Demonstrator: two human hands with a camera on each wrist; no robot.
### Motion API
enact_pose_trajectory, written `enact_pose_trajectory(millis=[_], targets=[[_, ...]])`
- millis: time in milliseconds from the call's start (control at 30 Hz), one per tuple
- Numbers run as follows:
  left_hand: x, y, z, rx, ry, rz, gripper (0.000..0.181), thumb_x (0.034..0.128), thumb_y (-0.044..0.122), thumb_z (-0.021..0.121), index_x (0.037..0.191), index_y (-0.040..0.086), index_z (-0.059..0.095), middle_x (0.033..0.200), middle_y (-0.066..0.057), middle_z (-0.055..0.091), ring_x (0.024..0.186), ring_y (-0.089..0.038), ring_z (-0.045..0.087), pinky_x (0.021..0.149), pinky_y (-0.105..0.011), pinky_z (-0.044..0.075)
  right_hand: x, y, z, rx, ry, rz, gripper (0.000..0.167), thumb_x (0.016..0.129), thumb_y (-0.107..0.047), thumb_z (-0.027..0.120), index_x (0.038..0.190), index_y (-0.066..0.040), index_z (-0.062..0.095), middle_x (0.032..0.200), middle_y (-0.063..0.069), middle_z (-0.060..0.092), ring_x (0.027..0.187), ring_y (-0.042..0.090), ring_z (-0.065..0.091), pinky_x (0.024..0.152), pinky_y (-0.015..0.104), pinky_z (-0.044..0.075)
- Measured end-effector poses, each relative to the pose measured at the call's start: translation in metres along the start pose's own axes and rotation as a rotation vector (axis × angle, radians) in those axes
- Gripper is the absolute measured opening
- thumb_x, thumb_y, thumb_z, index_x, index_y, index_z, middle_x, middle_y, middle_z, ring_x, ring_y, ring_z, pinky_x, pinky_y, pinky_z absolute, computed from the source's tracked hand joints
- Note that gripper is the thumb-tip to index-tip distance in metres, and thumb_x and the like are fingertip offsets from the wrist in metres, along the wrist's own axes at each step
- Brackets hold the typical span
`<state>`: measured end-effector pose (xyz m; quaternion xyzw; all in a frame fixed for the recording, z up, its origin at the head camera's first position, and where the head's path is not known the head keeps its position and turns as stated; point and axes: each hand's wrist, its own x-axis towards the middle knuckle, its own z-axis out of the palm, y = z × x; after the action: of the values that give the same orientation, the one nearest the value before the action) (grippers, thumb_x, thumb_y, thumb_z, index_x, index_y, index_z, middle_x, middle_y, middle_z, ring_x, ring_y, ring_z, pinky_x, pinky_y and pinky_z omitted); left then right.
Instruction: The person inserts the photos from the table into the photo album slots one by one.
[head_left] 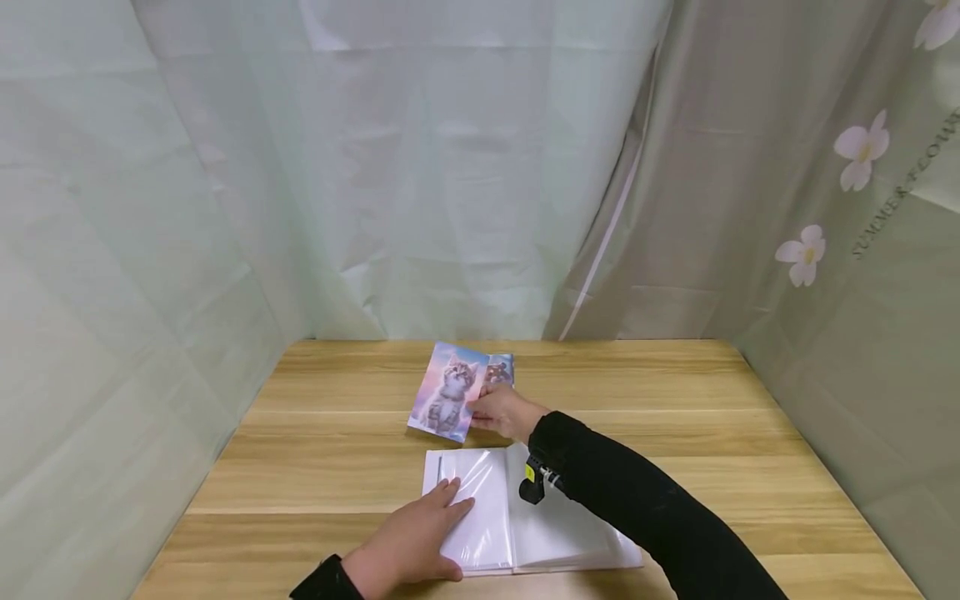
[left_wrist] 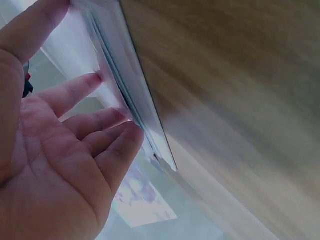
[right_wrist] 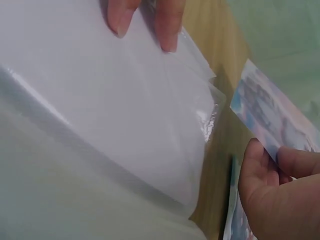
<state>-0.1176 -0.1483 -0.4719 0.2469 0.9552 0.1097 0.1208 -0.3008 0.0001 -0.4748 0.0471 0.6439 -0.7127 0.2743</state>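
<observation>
Between the thumb and fingers of my right hand (head_left: 508, 413) is a photo of a grey kitten (head_left: 447, 393) on a pink and blue ground, held by its right edge, tilted and raised off the table. The right wrist view shows this pinch on the photo (right_wrist: 275, 112) closely. An album (head_left: 480, 508) with clear plastic pockets lies spread at the table's near side. My left hand (head_left: 416, 533) rests on its left page with fingers extended; in the left wrist view those fingers (left_wrist: 75, 95) touch the album's edge. The left page's pocket looks white.
A second picture (head_left: 500, 367) lies on the wooden table (head_left: 637, 383) behind my right hand, partly covered by the hand and the kitten photo. Pale curtains (head_left: 450, 183) surround the table at the back and both sides. My right sleeve (head_left: 645, 492) crosses over the album's right page.
</observation>
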Motion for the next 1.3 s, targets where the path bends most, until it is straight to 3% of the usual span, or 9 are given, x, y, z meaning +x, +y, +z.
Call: enact_pose_trajectory(millis=[167, 433, 700, 900, 1300], targets=[[0.0, 0.0, 0.0, -0.008, 0.007, 0.004, 0.084, 0.071, 0.047, 0.087, 0.141, 0.01, 0.058, 0.151, -0.022, 0.045, 0.138, -0.037, 0.044, 0.106, -0.047, 0.045, 0.003, 0.007, 0.0, -0.012, -0.004, 0.025, 0.015, 0.095, 0.01, 0.057, 0.109, 0.007, 0.06, 0.094, 0.012, 0.065, 0.088, 0.022, 0.064, 0.09, 0.038, 0.056], [-0.001, 0.002, -0.001, -0.036, 0.005, -0.005, 0.084, 0.0708, 0.046, 0.088, 0.141, 0.01, 0.058, 0.152, -0.023, 0.043, 0.139, -0.039, 0.042, 0.107, -0.048, 0.044, 0.001, 0.011, -0.007, -0.049, -0.054, 0.05, 0.015, 0.095, 0.011, 0.056, 0.107, 0.003, 0.061, 0.092, 0.01, 0.066, 0.085, 0.02, 0.062, 0.08, 0.031, 0.056], [-0.001, 0.0, 0.001, -0.044, 0.009, -0.006, 0.085, 0.0705, 0.046, 0.088, 0.141, 0.01, 0.057, 0.151, -0.024, 0.043, 0.139, -0.041, 0.042, 0.105, -0.05, 0.045, 0.0, 0.008, -0.022, -0.192, -0.07, 0.07, 0.018, 0.093, 0.011, 0.061, 0.11, 0.006, 0.058, 0.096, 0.013, 0.064, 0.085, 0.022, 0.062, 0.088, 0.038, 0.057], [-0.001, -0.001, 0.004, -0.054, 0.015, -0.006, 0.086, 0.0703, 0.045, 0.088, 0.142, 0.009, 0.057, 0.152, -0.025, 0.042, 0.139, -0.042, 0.041, 0.107, -0.05, 0.044, 0.003, 0.005, -0.034, -0.238, -0.077, 0.093, 0.024, 0.092, 0.011, 0.062, 0.116, 0.007, 0.058, 0.101, 0.014, 0.066, 0.088, 0.023, 0.064, 0.088, 0.04, 0.058], [-0.001, 0.0, 0.002, -0.083, 0.007, -0.011, 0.086, 0.0717, 0.043, 0.088, 0.143, 0.009, 0.055, 0.153, -0.025, 0.04, 0.14, -0.042, 0.04, 0.108, -0.052, 0.042, -0.003, -0.004, -0.052, -0.309, -0.107, 0.122, 0.018, 0.09, 0.012, 0.064, 0.107, 0.007, 0.06, 0.095, 0.013, 0.066, 0.083, 0.022, 0.065, 0.081, 0.037, 0.059]])
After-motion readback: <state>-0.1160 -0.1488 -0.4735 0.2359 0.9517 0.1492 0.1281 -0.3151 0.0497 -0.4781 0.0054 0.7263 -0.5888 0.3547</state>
